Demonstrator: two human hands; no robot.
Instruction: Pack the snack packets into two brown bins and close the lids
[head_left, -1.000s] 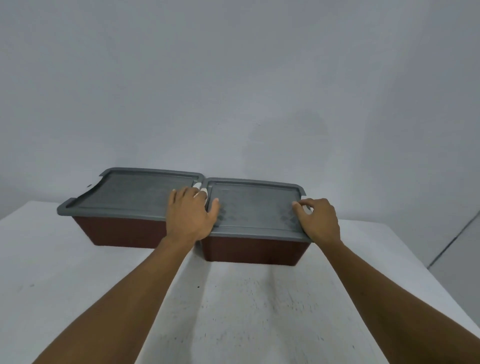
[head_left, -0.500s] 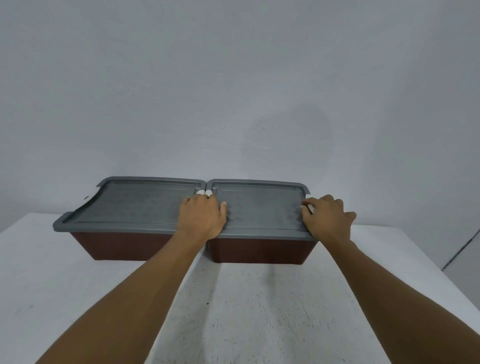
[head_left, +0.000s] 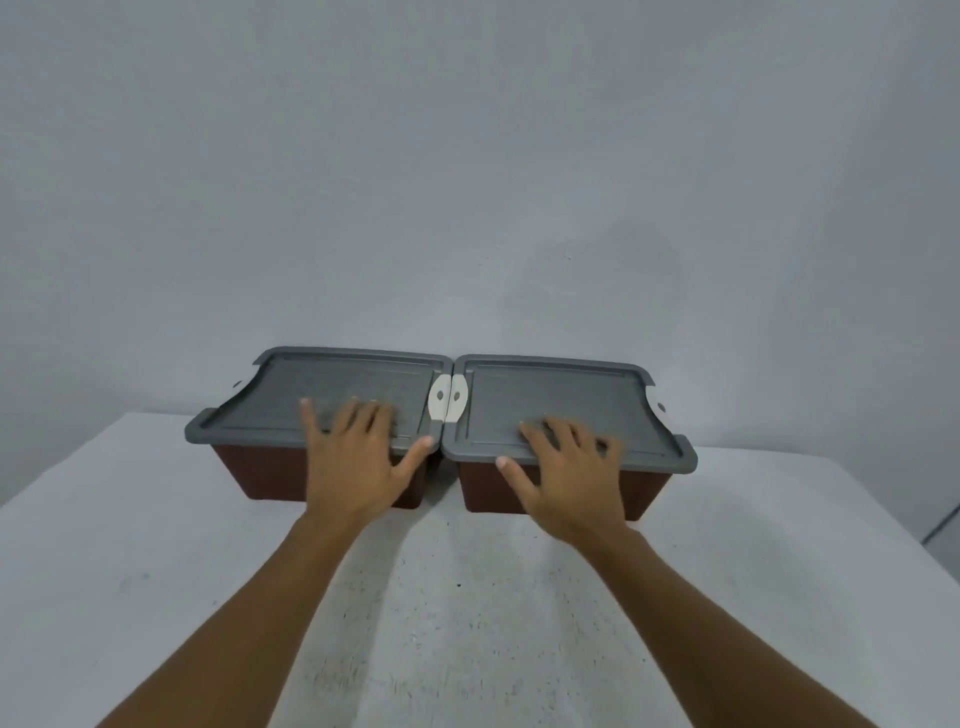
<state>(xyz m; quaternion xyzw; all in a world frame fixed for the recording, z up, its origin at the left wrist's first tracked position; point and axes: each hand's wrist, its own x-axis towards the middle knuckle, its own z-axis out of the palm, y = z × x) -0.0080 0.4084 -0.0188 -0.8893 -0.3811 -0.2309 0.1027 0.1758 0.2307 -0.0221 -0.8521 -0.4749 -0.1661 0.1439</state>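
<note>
Two brown bins stand side by side at the far edge of the white table, each under a grey lid. My left hand (head_left: 358, 457) lies flat with spread fingers on the near part of the left lid (head_left: 337, 387), over the left bin (head_left: 260, 475). My right hand (head_left: 566, 473) lies the same way on the near part of the right lid (head_left: 556, 395), over the right bin (head_left: 644, 491). Two white latches (head_left: 448, 402) meet where the lids touch. No snack packets show; the bins' insides are hidden.
The white speckled table (head_left: 130, 545) reaches from the bins toward me. A plain grey wall (head_left: 467, 182) rises right behind the bins. Another white latch (head_left: 658, 406) sits at the right lid's outer end.
My left hand slid left off the middle latches onto the left lid. My right hand came in from the right lid's outer end to its near middle. Both hands now lie flat.
</note>
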